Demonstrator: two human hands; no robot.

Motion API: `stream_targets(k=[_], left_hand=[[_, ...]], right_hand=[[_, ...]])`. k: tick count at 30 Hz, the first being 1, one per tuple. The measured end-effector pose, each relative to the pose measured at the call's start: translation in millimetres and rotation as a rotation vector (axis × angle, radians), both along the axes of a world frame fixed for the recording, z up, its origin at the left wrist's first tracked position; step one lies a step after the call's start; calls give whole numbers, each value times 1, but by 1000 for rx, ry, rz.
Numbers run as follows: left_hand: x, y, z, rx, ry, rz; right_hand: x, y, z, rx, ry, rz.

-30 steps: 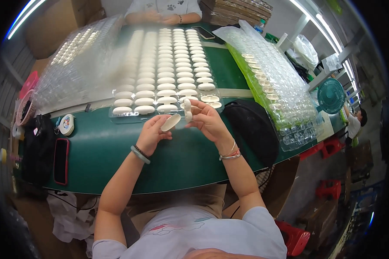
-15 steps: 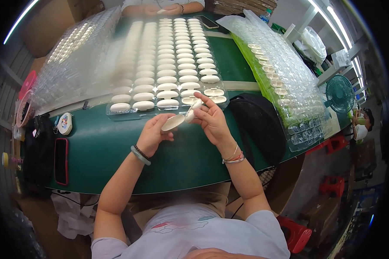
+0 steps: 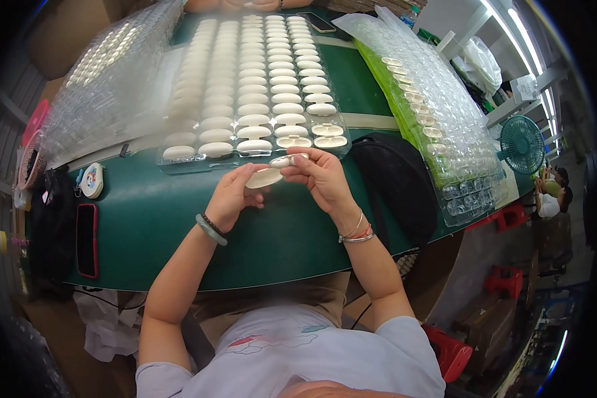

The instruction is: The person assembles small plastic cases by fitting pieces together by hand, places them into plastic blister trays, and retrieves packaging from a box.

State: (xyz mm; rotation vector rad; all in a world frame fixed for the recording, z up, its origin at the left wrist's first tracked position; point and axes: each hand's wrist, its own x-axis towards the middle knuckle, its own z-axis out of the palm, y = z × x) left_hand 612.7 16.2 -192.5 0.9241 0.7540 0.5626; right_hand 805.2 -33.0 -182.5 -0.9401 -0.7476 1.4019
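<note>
My left hand (image 3: 231,194) pinches a hollow white oval shell (image 3: 264,178) between thumb and fingers. In my right hand (image 3: 320,178) is a smaller white oval piece (image 3: 289,160), lying level at the upper edge of the shell, close to it or touching; I cannot tell which. Just beyond both hands lies a clear plastic tray (image 3: 209,163) with long rows of white oval cases. Most show smooth rounded tops, while a few at its near right corner, such as one open-topped case (image 3: 330,142), show hollow insides.
To the right are a black bag (image 3: 395,182), stacked clear trays (image 3: 467,126) on green film and a green fan (image 3: 523,142). A red-edged phone (image 3: 87,240) and a small white case (image 3: 93,180) lie left. Across the table are another person's hands (image 3: 252,5).
The piece in my right hand has turned from steeply tilted to nearly level and come over the shell's edge. My left hand has tipped the shell flatter. The whole view has shifted slightly.
</note>
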Motion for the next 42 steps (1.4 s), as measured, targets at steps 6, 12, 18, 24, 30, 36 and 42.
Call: stream_targets(k=[6, 12, 18, 24, 30, 36, 42], left_hand=[[1, 0, 1, -27, 13, -3], [-2, 1, -1, -26, -11, -16], [-3, 1, 0, -55, -76, -51], [-5, 4, 1, -50, -95, -14], [-6, 4, 3, -25, -80, 5], [-6, 5, 2, -3, -89, 1], [-6, 4, 2, 48, -64, -7]], right_hand=[[3, 0, -8, 27, -61, 11], [-14, -6, 0, 311, -516, -32], [-20, -6, -6, 590, -980, -188], [-27, -6, -9, 702, -1165, -257], [-27, -6, -12, 708, -1146, -258], [-30, -7, -13, 651, -1091, -253], [-30, -8, -13, 652, -1139, -246]])
